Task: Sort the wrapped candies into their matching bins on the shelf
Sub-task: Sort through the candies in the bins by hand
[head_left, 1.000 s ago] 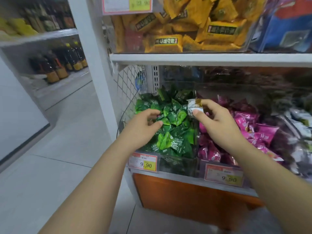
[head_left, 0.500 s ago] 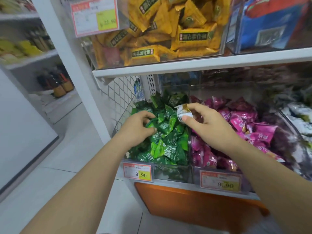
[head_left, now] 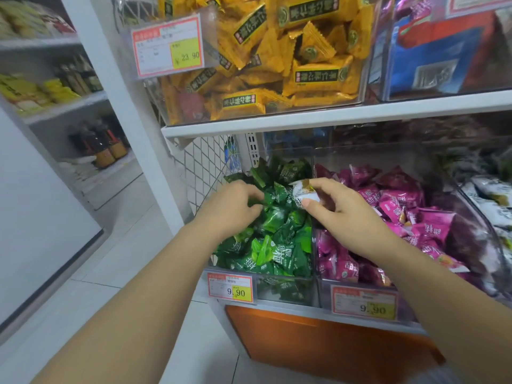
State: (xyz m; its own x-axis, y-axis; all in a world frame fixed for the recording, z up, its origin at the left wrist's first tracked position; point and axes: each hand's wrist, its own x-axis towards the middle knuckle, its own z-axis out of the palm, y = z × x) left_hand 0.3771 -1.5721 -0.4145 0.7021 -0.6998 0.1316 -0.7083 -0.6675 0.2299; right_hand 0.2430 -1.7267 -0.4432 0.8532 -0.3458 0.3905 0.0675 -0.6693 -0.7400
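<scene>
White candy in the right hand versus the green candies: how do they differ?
The white candy is white with a brownish end; the green candies are green. The white candy is pinched in the right hand; the green candies lie heaped in a bin. Both are wrapped.

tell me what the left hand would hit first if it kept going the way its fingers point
The green candies: the left hand points right into that pile, fingertips touching them. Beyond, roughly in line, is the white candy the right hand pinches, though depth is unclear.
</scene>
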